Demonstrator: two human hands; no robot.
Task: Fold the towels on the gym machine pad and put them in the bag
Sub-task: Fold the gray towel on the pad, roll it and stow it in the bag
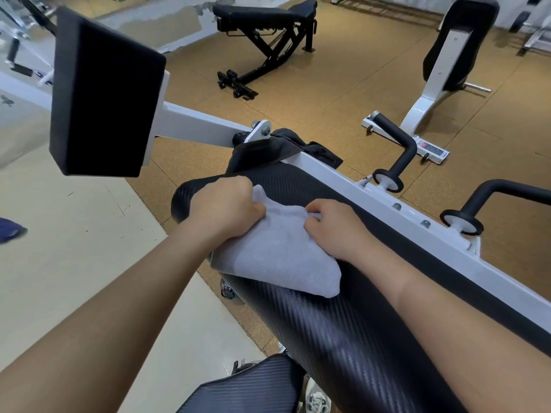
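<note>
A white towel (pixel 277 251) lies folded on the long black ribbed gym machine pad (pixel 343 332). My left hand (pixel 226 207) grips the towel's far left corner with curled fingers. My right hand (pixel 334 228) pinches the towel's far right edge, its wrist resting on the cloth. Beyond the pad's far end, a black bag (pixel 268 153) hangs over the white machine frame (pixel 372 198), partly hidden behind the frame.
A large black square pad (pixel 104 93) juts up at the left on a white arm. Two black handles (pixel 399 162) stick out from the frame at right. A black bench (pixel 265 28) and a white-framed seat (pixel 453 49) stand on the cork floor beyond.
</note>
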